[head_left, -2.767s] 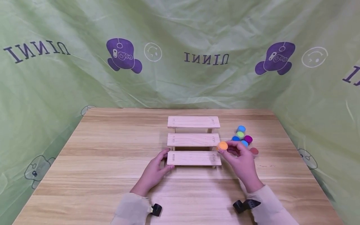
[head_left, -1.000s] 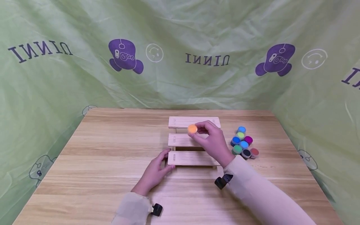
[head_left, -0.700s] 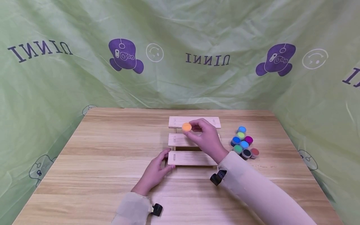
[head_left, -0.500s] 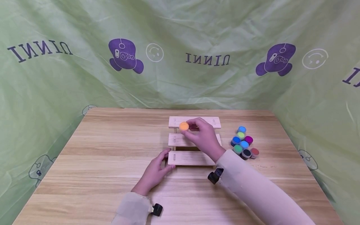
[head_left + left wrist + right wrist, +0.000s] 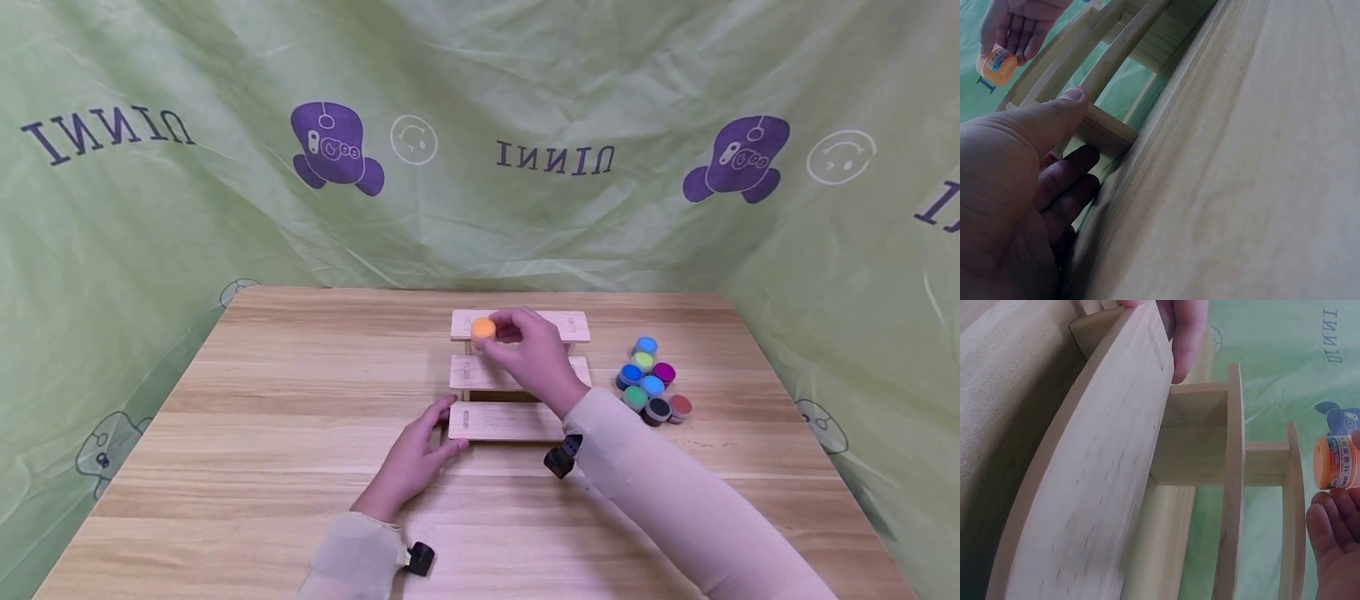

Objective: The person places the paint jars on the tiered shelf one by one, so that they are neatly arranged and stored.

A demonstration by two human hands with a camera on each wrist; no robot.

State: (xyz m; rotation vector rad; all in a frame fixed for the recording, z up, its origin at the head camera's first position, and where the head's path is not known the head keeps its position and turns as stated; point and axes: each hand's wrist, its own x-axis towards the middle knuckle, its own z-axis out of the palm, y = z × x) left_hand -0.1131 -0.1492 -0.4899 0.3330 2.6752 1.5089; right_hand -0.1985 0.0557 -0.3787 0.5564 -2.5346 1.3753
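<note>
Eight small jars [image 5: 652,386]: clustered on the table [image 5: 300,433] at three o'clock of the wooden rack [image 5: 525,427], twelve o'clock being away from the person; two light blue, the others yellow-green, dark blue, magenta, green, black and red.
Orange jar [image 5: 483,330]: at the rack's eleven o'clock, by the left end of the top shelf [image 5: 566,324]; a slim gap shows between them in the right wrist view.
Right hand [image 5: 531,354]: thumb and fingers pinch the orange jar.
Left hand [image 5: 411,458]: at eight o'clock, thumb and fingers gripping the left end of the lowest shelf [image 5: 495,422].
In the way: the right hand hides parts of the top and middle shelf [image 5: 480,375]; the right sleeve [image 5: 660,492] covers the lowest shelf's right end.
Curtain [image 5: 487,225]: green, at twelve o'clock and along both sides, printed with purple figures [image 5: 330,146], smiling faces [image 5: 413,140] and mirrored lettering [image 5: 555,158].
</note>
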